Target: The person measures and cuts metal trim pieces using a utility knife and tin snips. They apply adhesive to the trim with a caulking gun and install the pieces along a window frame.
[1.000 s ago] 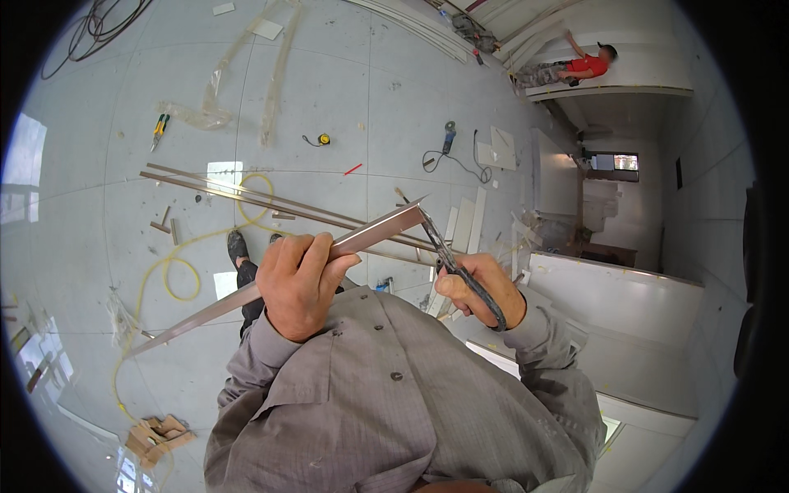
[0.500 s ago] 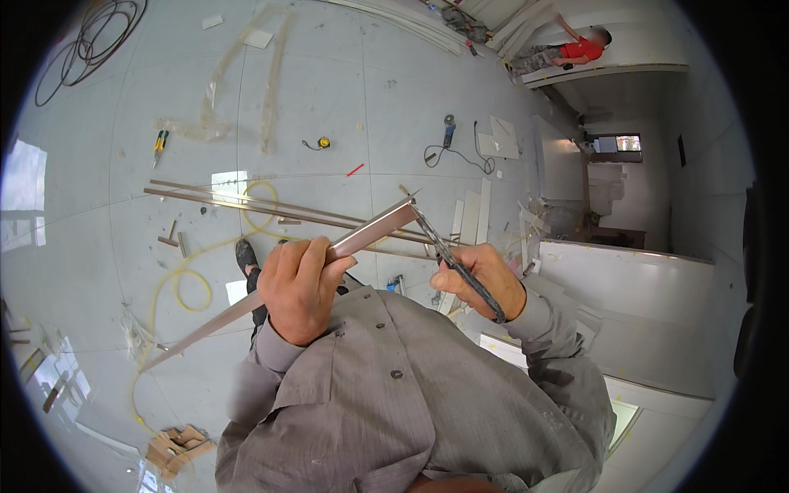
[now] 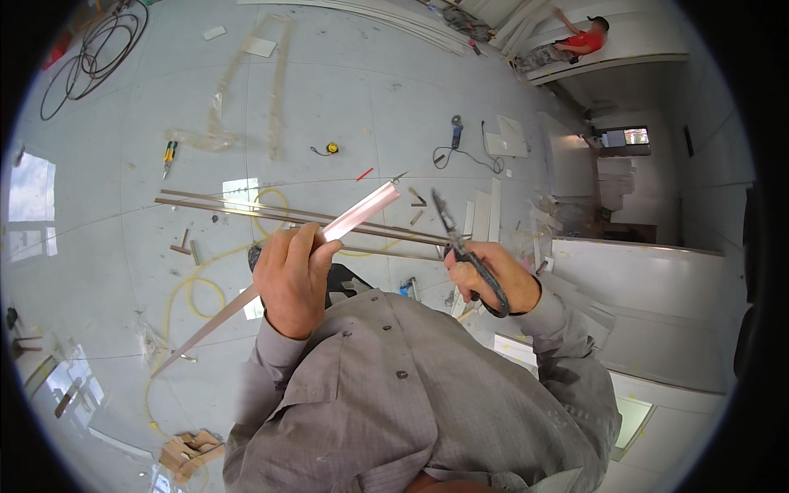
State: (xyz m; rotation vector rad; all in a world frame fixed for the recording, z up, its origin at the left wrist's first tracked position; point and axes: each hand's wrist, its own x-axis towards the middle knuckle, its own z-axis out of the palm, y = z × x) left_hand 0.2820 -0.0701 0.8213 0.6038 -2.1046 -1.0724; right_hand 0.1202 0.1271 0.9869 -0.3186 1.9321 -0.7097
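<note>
My left hand [image 3: 289, 279] is closed around a long, narrow metal trim strip [image 3: 362, 212]. The strip runs from low on the left, through my fingers, up to an end in front of my chest, where a thin pointed sliver [image 3: 399, 177] sticks out. Its shiny, pinkish channelled side catches the light. In my right hand [image 3: 497, 279] is a pair of dark-handled tin snips [image 3: 450, 228], their worn blades pointing up and a little left. A gap separates the blades from the strip's end. My palm and fingers hide part of the handles.
On the tiled floor lie long metal strips [image 3: 214, 202], a yellow hose [image 3: 197, 287], a tape measure [image 3: 332, 148], yellow-and-black pliers [image 3: 169, 158], a corded angle grinder [image 3: 456, 131] and torn cardboard [image 3: 191, 453]. White panels [image 3: 633, 283] stand right. A person in red [image 3: 585, 39] works far right.
The snips have come away from the strip's end, moving right and turning more upright. The strip's end has shifted slightly left and rolled, so its channelled side shows brighter.
</note>
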